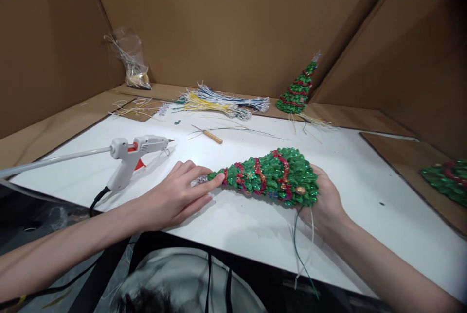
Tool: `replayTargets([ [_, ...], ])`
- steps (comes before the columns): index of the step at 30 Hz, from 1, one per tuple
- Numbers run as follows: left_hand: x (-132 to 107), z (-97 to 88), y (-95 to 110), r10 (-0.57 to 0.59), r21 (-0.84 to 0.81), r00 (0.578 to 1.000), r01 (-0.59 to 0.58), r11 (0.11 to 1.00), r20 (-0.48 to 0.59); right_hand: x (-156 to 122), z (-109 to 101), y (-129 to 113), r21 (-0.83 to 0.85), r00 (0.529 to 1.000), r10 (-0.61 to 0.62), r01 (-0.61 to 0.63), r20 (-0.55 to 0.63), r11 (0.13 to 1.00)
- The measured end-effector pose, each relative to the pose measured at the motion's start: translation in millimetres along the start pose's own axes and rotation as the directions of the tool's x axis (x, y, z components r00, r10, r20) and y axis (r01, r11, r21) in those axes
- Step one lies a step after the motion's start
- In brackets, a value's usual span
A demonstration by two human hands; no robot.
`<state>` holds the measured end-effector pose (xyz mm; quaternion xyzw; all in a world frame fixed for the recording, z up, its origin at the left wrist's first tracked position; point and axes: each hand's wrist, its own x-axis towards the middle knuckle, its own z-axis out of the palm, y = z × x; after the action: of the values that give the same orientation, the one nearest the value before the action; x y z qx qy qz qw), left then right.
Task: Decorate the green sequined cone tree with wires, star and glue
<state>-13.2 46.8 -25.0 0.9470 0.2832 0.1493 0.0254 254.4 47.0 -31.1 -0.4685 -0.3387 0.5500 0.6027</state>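
Observation:
A small glittery green Christmas tree, wound with red garland, lies on its side above the white board, its tip pointing left. My left hand is at the tip, with the index finger resting on the green near the silvery topper. Under the wide base, my right hand supports the tree; most of its fingers are hidden behind it. Green and white wires hang from the base over the board's front edge.
A white glue gun with a long glue stick stands at left. Behind lie a wooden-handled awl and bundles of wires. Another decorated tree stands at the back right; part of a third shows at the right edge. Cardboard walls enclose the table.

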Motion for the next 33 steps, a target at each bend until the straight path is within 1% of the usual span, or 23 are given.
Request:
replayTargets([
  [3,-0.3,1.1,-0.8,-0.002,0.000,1.000,0.002,1.000,-0.016,0.8,-0.2,1.4,0.064,0.997,0.040,-0.036,-0.061,0.997],
  [7,-1.5,4.0,-1.4,-0.010,-0.007,0.999,0.010,1.000,-0.043,1.1,0.0,0.5,0.055,0.995,0.054,-0.050,-0.080,0.997],
  [13,-4.5,6.8,-4.1,-0.009,-0.053,0.998,0.005,0.999,-0.060,0.6,-1.3,-3.1,-0.012,0.993,0.107,-0.107,-0.039,0.994],
  [17,-5.6,7.1,-5.4,-0.015,-0.072,0.998,0.010,0.997,-0.064,3.2,-7.0,-1.8,-0.066,0.995,0.095,-0.095,-0.002,0.993],
  [23,-7.0,7.8,-4.3,-0.011,-0.056,0.997,0.006,0.998,-0.080,6.2,-12.6,-2.1,-0.186,0.997,0.073,-0.066,0.030,0.980],
  [27,-7.6,7.3,-2.9,-0.005,-0.033,0.996,0.002,0.999,-0.088,5.9,-11.6,-5.5,-0.215,0.996,0.060,-0.045,0.067,0.976],
  [33,-8.1,9.3,-2.5,0.006,0.013,0.996,-0.005,1.000,-0.089,7.2,-11.4,-7.3,-0.230,0.986,0.117,-0.087,0.120,0.969],
])
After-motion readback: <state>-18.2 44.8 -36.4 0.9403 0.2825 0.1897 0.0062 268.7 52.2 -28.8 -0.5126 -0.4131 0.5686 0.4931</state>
